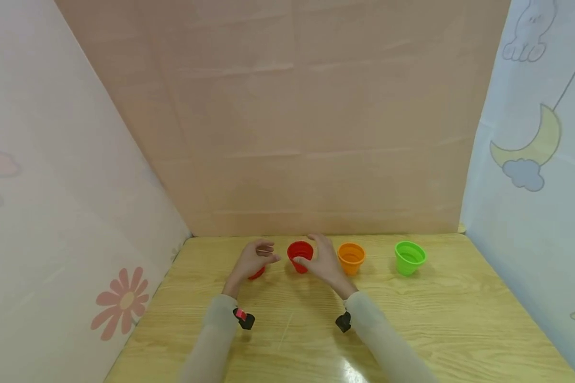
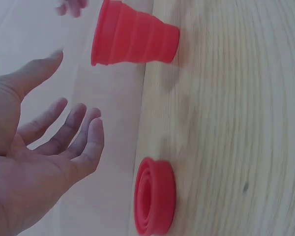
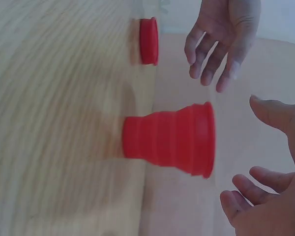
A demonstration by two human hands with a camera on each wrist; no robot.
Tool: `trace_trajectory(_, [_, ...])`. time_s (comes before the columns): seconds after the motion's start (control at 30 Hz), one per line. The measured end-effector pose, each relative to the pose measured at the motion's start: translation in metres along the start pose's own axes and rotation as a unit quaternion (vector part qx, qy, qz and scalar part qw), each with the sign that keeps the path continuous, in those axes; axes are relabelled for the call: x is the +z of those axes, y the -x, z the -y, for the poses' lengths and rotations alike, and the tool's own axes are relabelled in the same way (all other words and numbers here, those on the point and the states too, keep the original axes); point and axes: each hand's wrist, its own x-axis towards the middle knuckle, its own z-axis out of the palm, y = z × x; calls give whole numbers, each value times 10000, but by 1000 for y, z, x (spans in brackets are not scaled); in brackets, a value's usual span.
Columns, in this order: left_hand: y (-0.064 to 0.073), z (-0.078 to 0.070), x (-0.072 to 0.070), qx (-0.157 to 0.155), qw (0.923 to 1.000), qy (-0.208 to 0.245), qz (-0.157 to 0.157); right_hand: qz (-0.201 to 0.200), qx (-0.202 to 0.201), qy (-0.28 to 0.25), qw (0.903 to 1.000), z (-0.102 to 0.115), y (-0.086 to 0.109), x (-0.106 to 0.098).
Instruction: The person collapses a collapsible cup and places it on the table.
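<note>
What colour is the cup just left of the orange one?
Red: right wrist view shows the cup best.

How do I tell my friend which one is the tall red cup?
Start at the wooden table and look along its far end. There, the tall red cup stands upright between the left hand and the right hand. Unlike the flat red cup on one side and the orange cup on the other, it alone is both tall and red.
</note>
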Motion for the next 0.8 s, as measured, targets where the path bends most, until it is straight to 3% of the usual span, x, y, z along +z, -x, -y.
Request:
trace_trajectory(0.17, [-3, 5, 12, -70, 9991, 279, 314, 323, 442, -505, 9972, -15, 3, 0])
trace_trajectory(0.37, [-7, 7, 30, -203, 9963, 505, 665, 507, 659, -1082, 9906, -32, 5, 7])
trace_trajectory(0.6, [-14, 19, 44, -276, 9921, 979, 728, 564, 733, -1470, 9848, -41, 4, 14])
trace_trajectory(0.8, [-18, 23, 52, -195, 9897, 1164, 807, 497, 644, -1409, 9867, -48, 2, 20])
